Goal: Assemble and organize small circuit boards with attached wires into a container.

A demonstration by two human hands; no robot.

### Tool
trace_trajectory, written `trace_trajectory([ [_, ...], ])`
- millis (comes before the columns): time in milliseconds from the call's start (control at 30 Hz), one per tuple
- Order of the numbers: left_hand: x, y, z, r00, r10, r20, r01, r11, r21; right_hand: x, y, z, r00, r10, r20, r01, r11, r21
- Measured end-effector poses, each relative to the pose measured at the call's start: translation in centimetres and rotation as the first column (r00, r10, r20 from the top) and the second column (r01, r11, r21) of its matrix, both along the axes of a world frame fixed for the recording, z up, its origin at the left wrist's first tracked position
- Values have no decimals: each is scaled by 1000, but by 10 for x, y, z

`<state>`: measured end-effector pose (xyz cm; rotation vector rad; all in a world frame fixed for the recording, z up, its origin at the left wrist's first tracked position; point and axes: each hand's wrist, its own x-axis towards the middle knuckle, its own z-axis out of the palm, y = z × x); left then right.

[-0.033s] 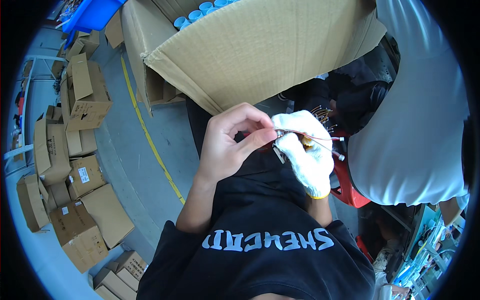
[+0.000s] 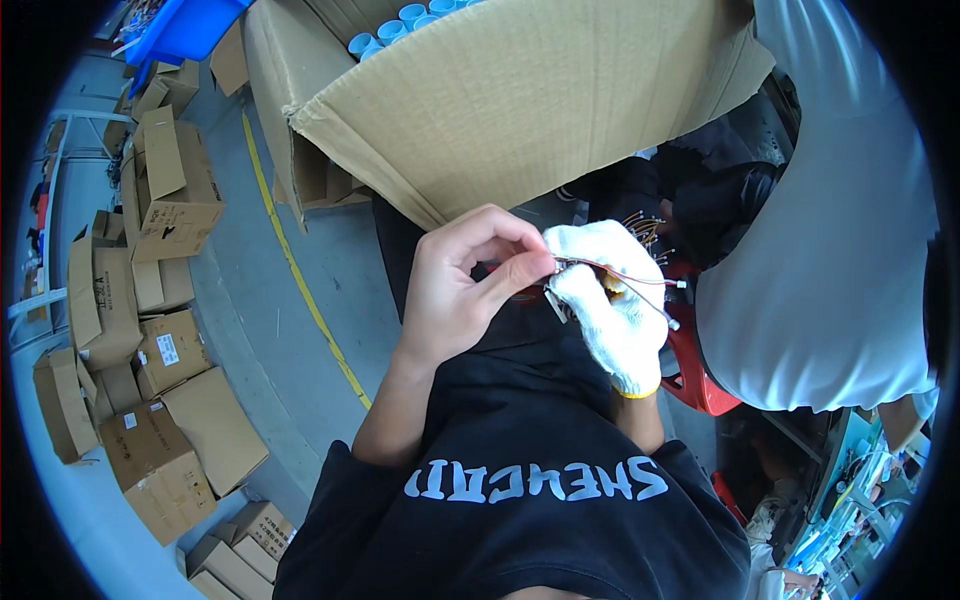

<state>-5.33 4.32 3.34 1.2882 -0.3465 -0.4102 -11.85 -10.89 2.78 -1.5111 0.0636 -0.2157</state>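
Note:
My bare left hand (image 2: 462,285) pinches thumb and forefinger together on the end of some thin wires, at the fingertips of my right hand. My right hand (image 2: 612,312) wears a white knit glove with a yellow cuff and is closed around the thin red and dark wires (image 2: 628,276). Their small white connectors (image 2: 680,284) stick out past the glove on the right. A small flat metal piece (image 2: 556,306) shows below the fingertips; what holds it is hidden. Beyond the glove fans a bundle of brown wires (image 2: 643,228) with bare-looking tips.
A large open cardboard box (image 2: 540,110) with blue cups (image 2: 392,31) stands ahead. Close on my right is a person in a light shirt (image 2: 815,250), beside a red stool (image 2: 700,385). Several cartons (image 2: 160,470) line the left, past a yellow floor line (image 2: 300,275).
The free ends of the wires with their connectors have swung slightly left and turned. Both hands stay almost in place.

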Motion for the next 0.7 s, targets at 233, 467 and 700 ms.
trace_trajectory([
  [233, 5, 1, -10, 999, 26, -35, -26, 1000, 15, 7, 4, -3, 994, 17, 111, 5, 981, -195],
  [467, -6, -8, -18, 988, 103, -111, -106, 994, -20, 4, 6, 1, 999, 0, 39, 8, 975, -222],
  [700, -11, -28, -23, 913, 390, 123, -382, 921, -79, 11, 10, -7, 996, -53, -72, 44, 992, -119],
])
